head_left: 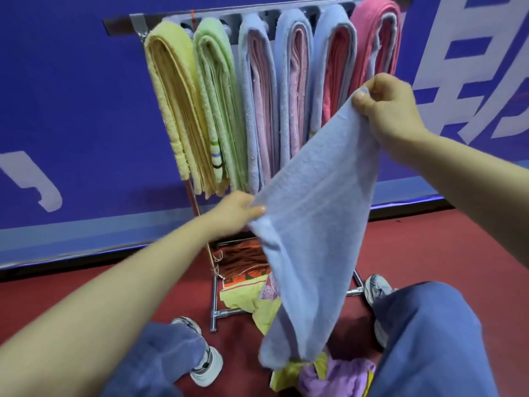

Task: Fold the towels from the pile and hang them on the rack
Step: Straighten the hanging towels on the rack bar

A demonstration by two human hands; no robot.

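Note:
A light blue towel (309, 224) hangs in the air in front of me, stretched on a slant. My right hand (386, 107) pinches its top corner high on the right. My left hand (237, 210) grips its left edge lower down. The towel's bottom end trails onto the pile (335, 373) of yellow and purple towels on the floor between my legs. Behind it stands the metal rack (217, 310), its top rail (229, 11) carrying several folded towels: yellow (174, 104), green (217, 96), blue with pink (260, 104), and pink (375, 41) at the far right.
Orange, brown and yellow cloths (243, 270) lie on the rack's lower frame. A blue banner wall (71, 110) with white lettering stands right behind the rack. My legs in blue trousers and white sneakers (206, 365) stand on the red floor (429, 247) on either side of the pile.

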